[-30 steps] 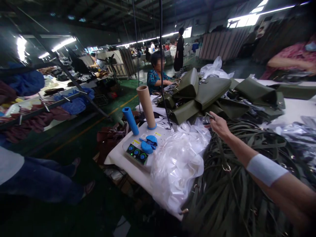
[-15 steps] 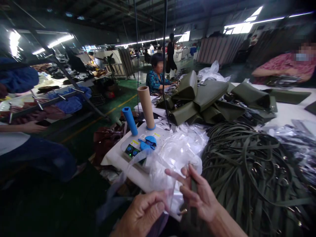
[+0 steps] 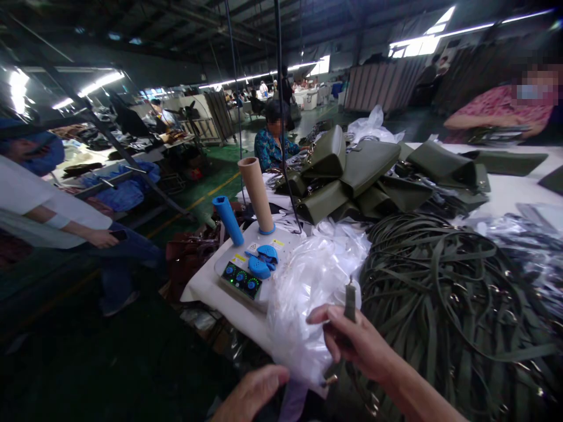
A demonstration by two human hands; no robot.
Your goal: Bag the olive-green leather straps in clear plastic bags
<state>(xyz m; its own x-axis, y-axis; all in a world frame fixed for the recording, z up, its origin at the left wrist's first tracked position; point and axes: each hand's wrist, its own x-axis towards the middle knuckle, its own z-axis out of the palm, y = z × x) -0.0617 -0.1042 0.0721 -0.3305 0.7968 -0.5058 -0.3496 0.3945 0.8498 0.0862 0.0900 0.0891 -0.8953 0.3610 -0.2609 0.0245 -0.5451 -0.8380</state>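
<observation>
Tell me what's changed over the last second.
The right hand, holding a green tab, has come down from beside the green bags to before the clear plastic. The left hand has entered at the bottom; its grip is unclear. The bags, green straps and control panel stay put.

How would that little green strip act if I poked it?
The green strip is probably a bit stiff, because it sticks up straight from the right hand. It looks slim, so it's likely light. It seems flat, so it probably wouldn't roll.
</observation>
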